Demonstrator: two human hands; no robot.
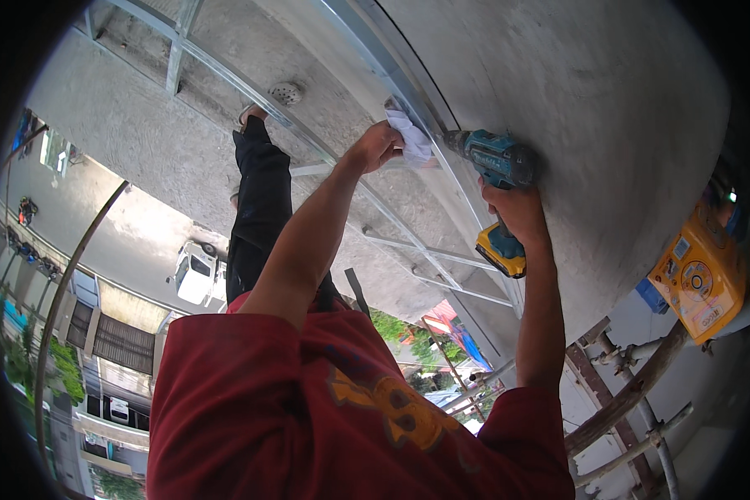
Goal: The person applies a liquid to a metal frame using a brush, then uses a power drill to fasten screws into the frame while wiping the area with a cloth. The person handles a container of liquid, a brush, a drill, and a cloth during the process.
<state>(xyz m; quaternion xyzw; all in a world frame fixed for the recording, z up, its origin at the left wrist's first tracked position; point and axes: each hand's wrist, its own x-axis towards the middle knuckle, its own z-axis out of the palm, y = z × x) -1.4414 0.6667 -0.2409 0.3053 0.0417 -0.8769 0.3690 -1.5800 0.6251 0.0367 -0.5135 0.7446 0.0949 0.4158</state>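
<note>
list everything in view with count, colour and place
drill: 1, teal and black, right of centre
crumpled sheet: 1, white, above centre
metal framing: several bars, silver, top to centre
concrete surfaces: at least 2, grey, upper left and right
plastic-looking case: 1, orange, far right
scaffold poles: several, brown and grey, lower right
vehicles: at least 2, white, left
buildings: several, mixed, lower left
greenery: several patches, green, lower left and below centre
left hand: 1, bare, holding the crumpled sheet
right hand: 1, bare, gripping the drill
shirt: 1, red, bottom centre
trousers: 1, black, left of centre
</note>
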